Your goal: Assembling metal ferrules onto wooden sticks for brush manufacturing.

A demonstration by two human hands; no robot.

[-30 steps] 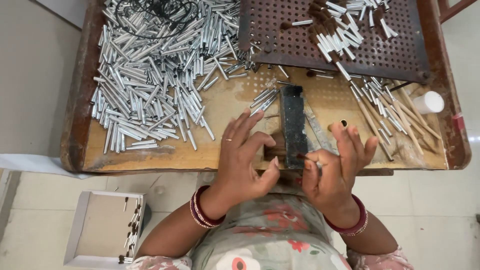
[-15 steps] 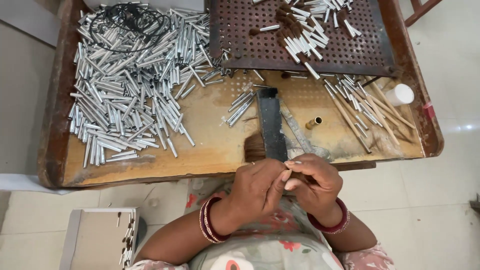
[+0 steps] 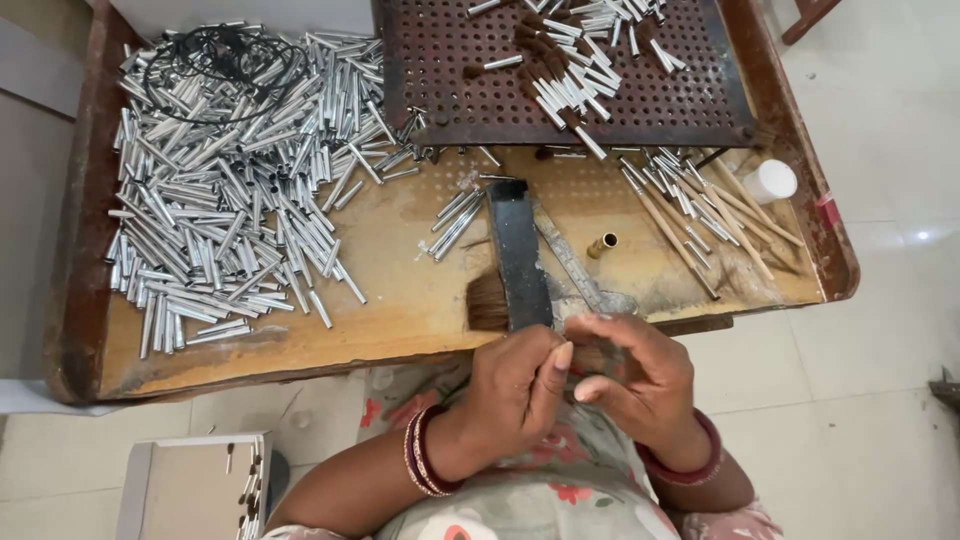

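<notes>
My left hand (image 3: pixel 515 385) and my right hand (image 3: pixel 640 375) meet at the near edge of the wooden tray table (image 3: pixel 400 300), fingers pinched together around a small tuft of brown bristle hair (image 3: pixel 592 358). Just in front of them lies a dark flat bar (image 3: pixel 520 250) with a bunch of brown hair (image 3: pixel 487 302) sticking out at its left side. A few silver metal tubes (image 3: pixel 455 220) lie beside the bar. A short brass tube (image 3: pixel 602 245) rests to the right of it.
A big heap of silver tubes (image 3: pixel 230 210) and a coil of black wire (image 3: pixel 215 55) fill the left. A perforated dark rack (image 3: pixel 690 95) holds finished brush pieces at the back. Wooden-handled brushes (image 3: pixel 700 215) and a white cup (image 3: pixel 770 182) lie right. A white box (image 3: pixel 190 490) stands below left.
My hands came off the table surface and drew together at the near edge, fingers closing on the small tuft of hair. The view has shifted slightly.
</notes>
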